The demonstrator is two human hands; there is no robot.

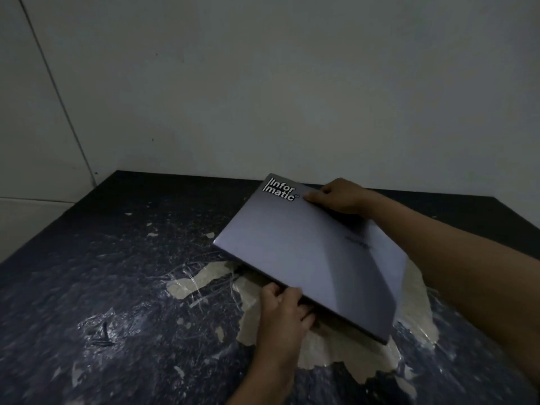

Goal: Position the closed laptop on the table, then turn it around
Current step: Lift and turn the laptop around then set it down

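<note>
A closed grey laptop (306,252) with a white "Informatic" sticker near its far corner is held at a skewed angle just over the dark table (117,287). My left hand (285,312) grips the near long edge, thumb on the lid and fingers underneath. My right hand (339,195) holds the far edge beside the sticker, with the forearm reaching across the laptop's right end. The near left edge looks lifted, casting a shadow below; whether the rest touches the table I cannot tell.
The table's dark top is worn, with pale peeled patches (336,346) under and around the laptop. A plain wall (263,97) stands right behind the table's far edge. The table's left edge runs diagonally at the left.
</note>
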